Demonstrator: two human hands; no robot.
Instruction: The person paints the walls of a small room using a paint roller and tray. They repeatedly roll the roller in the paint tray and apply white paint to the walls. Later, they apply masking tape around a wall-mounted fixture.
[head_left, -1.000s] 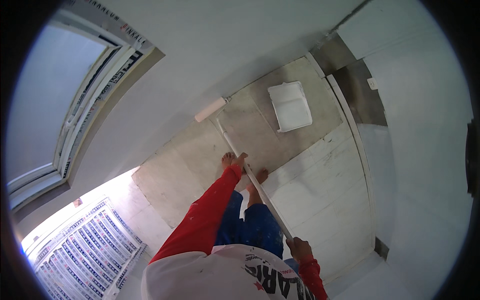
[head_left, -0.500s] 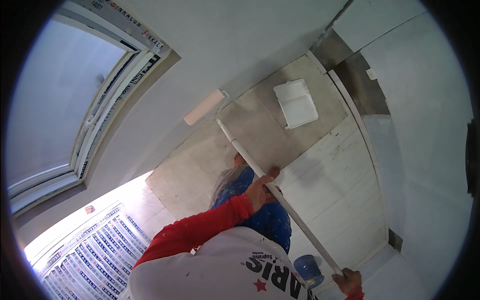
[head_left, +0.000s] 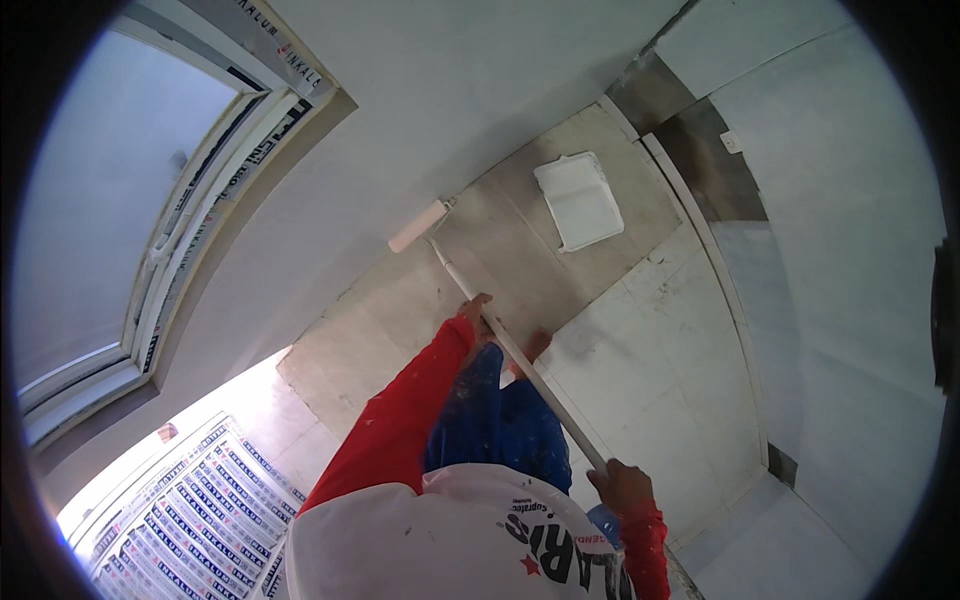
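Note:
A paint roller (head_left: 420, 226) with a pale pinkish sleeve rests against or close to the lower part of the light wall, near where it meets the floor. Its long white pole (head_left: 550, 400) slants back toward me. My left hand (head_left: 478, 316) is closed round the pole's upper part, with a red sleeve behind it. Lower down, my right hand (head_left: 625, 488) grips the pole near my right side. On the floor ahead and to the right lies a white paint tray (head_left: 580, 202), its inside coated white.
A window (head_left: 130, 190) with taped frame edges is at the left. Striped, film-covered panels (head_left: 190, 510) lie at the lower left. A blue bucket (head_left: 604, 522) is partly hidden beside my right arm. A pale ledge (head_left: 690, 215) edges the right side of the tiled floor.
The roller has dropped lower along the wall. My left hand has moved forward with the pole, and my right hand has come up and inward, now covering part of the blue bucket.

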